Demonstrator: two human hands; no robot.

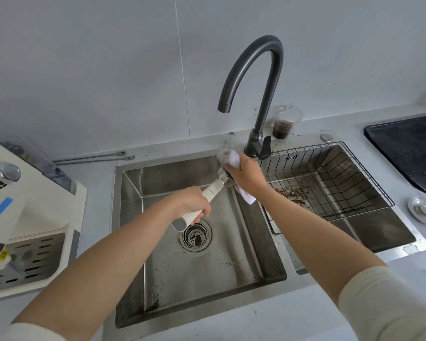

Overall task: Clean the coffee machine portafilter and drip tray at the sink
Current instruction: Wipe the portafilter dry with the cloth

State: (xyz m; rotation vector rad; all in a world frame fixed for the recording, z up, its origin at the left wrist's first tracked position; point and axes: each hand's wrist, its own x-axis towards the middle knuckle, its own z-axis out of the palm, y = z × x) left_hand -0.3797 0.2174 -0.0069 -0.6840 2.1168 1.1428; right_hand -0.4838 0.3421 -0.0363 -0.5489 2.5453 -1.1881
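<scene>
Over the steel sink (231,279) I hold the portafilter (213,189) by its white handle with my left hand (193,204). Its metal head points up and to the right, mostly hidden. My right hand (247,177) presses a white cloth (231,157) around that head, with a corner of the cloth hanging below my wrist. The dark gooseneck faucet (263,94) arches above; no water runs from it. The coffee machine (27,207) stands at the left, with its slotted drip tray (32,257) still seated in its base.
A wire basket (330,183) sits over the right basin with coffee grounds beneath it. A plastic cup of dark liquid (284,125) stands behind the faucet. Two thin rods (94,157) lie at the back left. A dark tray (408,148) and a metal lid (424,211) are at right.
</scene>
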